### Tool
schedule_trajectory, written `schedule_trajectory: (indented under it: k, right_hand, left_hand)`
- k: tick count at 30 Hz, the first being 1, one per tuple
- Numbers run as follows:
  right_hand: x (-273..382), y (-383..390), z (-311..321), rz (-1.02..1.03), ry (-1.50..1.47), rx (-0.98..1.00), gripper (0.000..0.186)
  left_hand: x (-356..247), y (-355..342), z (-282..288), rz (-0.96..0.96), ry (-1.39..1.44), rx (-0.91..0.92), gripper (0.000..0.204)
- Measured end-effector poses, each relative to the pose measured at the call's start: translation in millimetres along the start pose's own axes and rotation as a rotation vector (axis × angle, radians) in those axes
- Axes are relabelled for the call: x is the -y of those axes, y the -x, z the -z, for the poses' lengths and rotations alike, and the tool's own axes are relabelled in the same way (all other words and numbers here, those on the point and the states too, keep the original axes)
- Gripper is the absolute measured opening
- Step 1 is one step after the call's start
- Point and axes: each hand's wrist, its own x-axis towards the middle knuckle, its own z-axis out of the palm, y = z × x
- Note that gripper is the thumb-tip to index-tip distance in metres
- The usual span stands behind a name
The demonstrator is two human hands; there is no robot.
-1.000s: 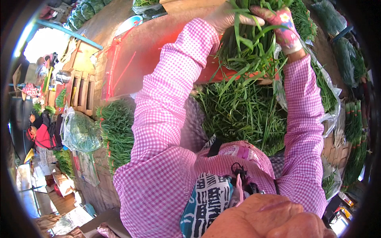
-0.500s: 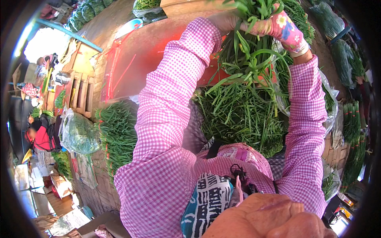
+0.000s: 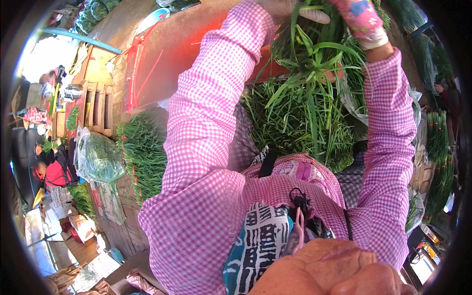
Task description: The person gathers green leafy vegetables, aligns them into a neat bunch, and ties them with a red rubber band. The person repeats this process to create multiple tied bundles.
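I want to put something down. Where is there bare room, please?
The red table looks mostly bare between the loose string and the left sleeve. Crowded: its right side, with leaves between left hand and right hand, and the leaf pile nearer the body.

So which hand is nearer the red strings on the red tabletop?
Left. The left hand is to the right of the red strings; the floral-gloved right hand is farther right, beyond it.

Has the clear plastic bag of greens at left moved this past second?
No: judged against the wooden pallet, the plastic bag shows no clear shift either way.
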Motion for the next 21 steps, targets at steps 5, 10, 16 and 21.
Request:
schedule_trajectory:
  k: [5, 10, 16, 21]
  right_hand:
    - [-7.6, 42.6, 48.5, -0.932, -1.106, -0.532, 0.019]
    - [-1.9, 83.3, 52.2, -1.146, -1.027, -0.344, 0.030]
    - [5.6, 173.0, 74.1, -0.554, -0.778, -0.028, 0.037]
    - [27.4, 223.1, 62.1, -1.168, -1.016, -0.207, 0.034]
  left_hand:
    - [8.8, 38.5, 26.2, -0.175, 0.392, -0.063, 0.063]
    - [37.6, 99.1, 41.2, -0.162, 0.564, -0.351, 0.061]
    - [64.8, 151.3, 15.9, -0.123, 1.006, -0.038, 0.058]
    - [84.8, 154.8, -27.1, -0.162, 1.079, 0.141, 0.063]
